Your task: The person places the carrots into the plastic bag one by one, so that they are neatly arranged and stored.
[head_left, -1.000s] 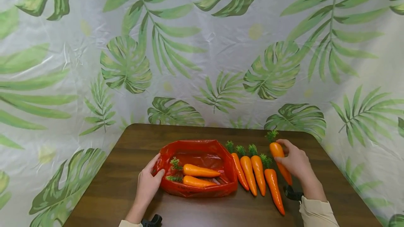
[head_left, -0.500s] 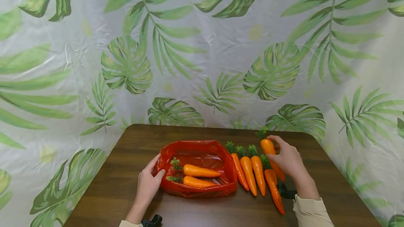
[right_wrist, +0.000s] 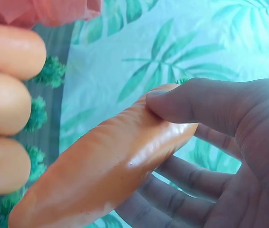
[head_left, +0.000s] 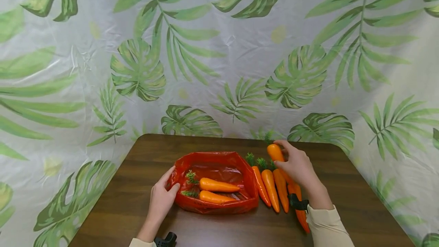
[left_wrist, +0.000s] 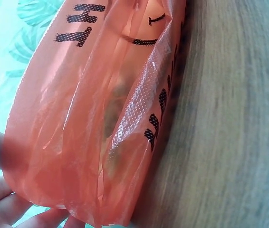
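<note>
My left hand (head_left: 162, 197) grips the left end of a red plastic bag (head_left: 219, 209), thumb inside the rim and fingers outside. Dark printed letters show on the bag (left_wrist: 77, 156) in the left wrist view. Inside the open bag lie two orange carrots with green tops, an upper carrot (head_left: 219, 186) and a lower carrot (head_left: 215, 197). Above the row of carrots, my right hand (head_left: 299, 166) pinches another carrot (right_wrist: 110, 156) near its thick end between thumb and fingers. Its tip is hidden behind the hand in the head view.
Right of the bag, several carrots (head_left: 270, 190) lie side by side on the brown wooden table (head_left: 113, 209), tops toward the back. The rightmost carrot (head_left: 302, 216) is partly covered by the right wrist's black strap (head_left: 297, 202). A leaf-patterned sheet (head_left: 219, 56) hangs behind.
My right hand has carried its carrot leftward and slightly up, from the right of the row to above it. The left hand and the bag have stayed in place.
</note>
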Available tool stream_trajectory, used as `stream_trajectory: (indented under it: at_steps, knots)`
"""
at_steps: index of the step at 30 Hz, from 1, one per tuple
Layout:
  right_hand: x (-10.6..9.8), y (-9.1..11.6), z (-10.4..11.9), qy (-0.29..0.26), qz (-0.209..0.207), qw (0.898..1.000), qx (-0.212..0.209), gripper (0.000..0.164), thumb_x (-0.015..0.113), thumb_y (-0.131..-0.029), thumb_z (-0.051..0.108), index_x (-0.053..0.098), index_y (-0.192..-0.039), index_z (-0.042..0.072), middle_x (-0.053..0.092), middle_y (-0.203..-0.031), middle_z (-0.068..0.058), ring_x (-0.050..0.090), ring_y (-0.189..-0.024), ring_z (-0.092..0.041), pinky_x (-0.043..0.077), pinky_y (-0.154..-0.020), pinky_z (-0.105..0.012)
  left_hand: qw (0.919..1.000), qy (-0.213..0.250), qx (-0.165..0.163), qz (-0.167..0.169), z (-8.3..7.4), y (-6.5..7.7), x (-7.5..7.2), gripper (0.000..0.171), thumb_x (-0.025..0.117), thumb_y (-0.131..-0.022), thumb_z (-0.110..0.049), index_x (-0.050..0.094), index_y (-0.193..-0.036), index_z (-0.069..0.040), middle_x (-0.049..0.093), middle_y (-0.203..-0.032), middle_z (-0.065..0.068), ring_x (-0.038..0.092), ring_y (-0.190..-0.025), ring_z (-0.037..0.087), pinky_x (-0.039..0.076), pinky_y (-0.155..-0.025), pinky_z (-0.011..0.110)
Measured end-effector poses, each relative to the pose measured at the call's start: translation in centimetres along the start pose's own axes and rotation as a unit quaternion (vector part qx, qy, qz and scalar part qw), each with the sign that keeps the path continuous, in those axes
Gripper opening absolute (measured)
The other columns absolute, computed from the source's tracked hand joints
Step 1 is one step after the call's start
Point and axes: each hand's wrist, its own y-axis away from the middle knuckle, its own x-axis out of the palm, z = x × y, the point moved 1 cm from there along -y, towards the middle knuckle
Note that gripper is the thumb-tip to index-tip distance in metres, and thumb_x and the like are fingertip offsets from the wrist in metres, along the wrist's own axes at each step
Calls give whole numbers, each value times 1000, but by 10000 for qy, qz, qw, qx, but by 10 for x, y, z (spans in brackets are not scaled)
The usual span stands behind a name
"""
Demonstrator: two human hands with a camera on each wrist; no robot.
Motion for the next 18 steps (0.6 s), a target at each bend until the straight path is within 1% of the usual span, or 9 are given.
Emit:
stream_trajectory:
  at_steps: [4,11,18]
  knots:
    - [5,-4,9,-53,87,9999,-69,66,78,-87,16,50,-146,21,69,-120,-17,67,-90,-28,53,-64,-37,10000,33,19,23,0,1,0,56,70,-92,-6,54,-146,-11,53,-147,13,51,-132,38,47,-99,49]
    - [14,-9,22,-55,172,9997,-163,66,79,-85,14,51,-144,21,69,-119,-15,67,-90,-26,54,-69,-41,10000,41,2,33,1,1,0,56,70,-92,-5,54,-146,-11,52,-148,14,51,-133,39,47,-98,50]
    - [21,-16,34,-69,240,9994,-241,63,78,-85,14,52,-142,24,69,-117,-12,67,-87,-24,54,-66,-37,10000,55,52,8,0,0,-1,56,70,-92,-5,55,-145,-11,53,-147,14,51,-132,39,47,-99,50]
